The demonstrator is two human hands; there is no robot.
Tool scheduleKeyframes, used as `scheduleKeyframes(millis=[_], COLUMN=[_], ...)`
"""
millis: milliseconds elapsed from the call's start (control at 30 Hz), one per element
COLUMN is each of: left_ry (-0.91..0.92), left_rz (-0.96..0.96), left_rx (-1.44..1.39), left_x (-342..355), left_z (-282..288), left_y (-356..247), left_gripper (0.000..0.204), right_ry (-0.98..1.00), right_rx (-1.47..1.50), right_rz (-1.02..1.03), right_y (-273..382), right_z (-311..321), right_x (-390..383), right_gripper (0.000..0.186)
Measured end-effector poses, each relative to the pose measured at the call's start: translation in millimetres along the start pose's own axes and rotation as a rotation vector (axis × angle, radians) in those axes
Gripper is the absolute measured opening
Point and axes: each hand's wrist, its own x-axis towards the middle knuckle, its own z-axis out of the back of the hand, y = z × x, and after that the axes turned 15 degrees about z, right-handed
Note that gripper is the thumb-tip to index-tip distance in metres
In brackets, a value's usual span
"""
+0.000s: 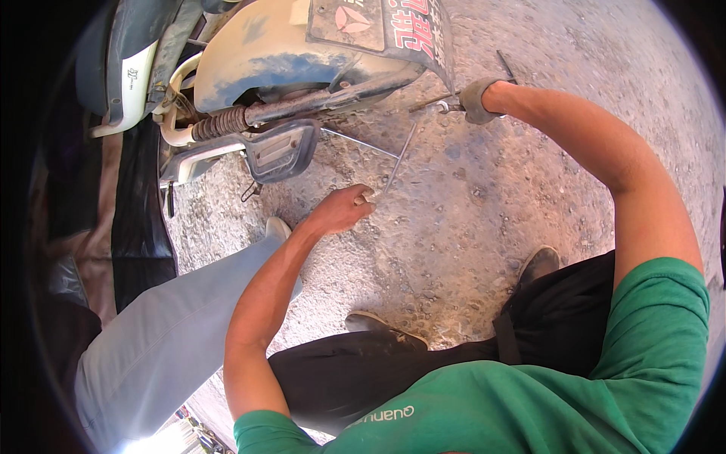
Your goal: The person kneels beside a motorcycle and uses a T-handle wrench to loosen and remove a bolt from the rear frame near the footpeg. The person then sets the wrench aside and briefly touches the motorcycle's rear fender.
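My left hand [346, 210] is low over the gritty ground with its fingers curled together. A small pale bit shows at the fingertips, too small to name. Just beyond it lies a T-shaped metal rod tool [389, 159], apart from the fingers. Farther right, my right hand [479, 101] wears a grey-brown glove and is closed round a slim metal tool [445, 107], its kind not clear. That tool points left toward the underside of a dusty motorbike's mudguard [265, 57]. Most of its handle is hidden by the glove.
A bar with a ribbed rubber boot [221, 125] and a dark footrest-like pad [283, 151] stick out from the motorbike. A dark mudflap [378, 29] hangs at its end. At left is another person's grey trouser leg [166, 333]. My shoes [386, 327] rest on the ground.
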Motion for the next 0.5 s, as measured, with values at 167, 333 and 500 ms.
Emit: scheduleKeyframes(millis=[167,333,500], left_ry=[0.018,0.025,-0.001], left_rz=[0.032,0.035,0.062], left_rx=[0.046,0.007,0.023], left_x=[6,7,4], left_z=[7,5,8], left_y=[-7,0,10], left_gripper=[0.053,0.055,0.058], right_ry=[-0.008,-0.047,-0.051], right_rx=[-0.083,-0.041,-0.023], right_rz=[-0.016,-0.068,-0.01], right_y=[-7,-11,-4], right_z=[6,10,15], right_x=[-2,-12,-20], right_gripper=[0.03,0.03,0.036])
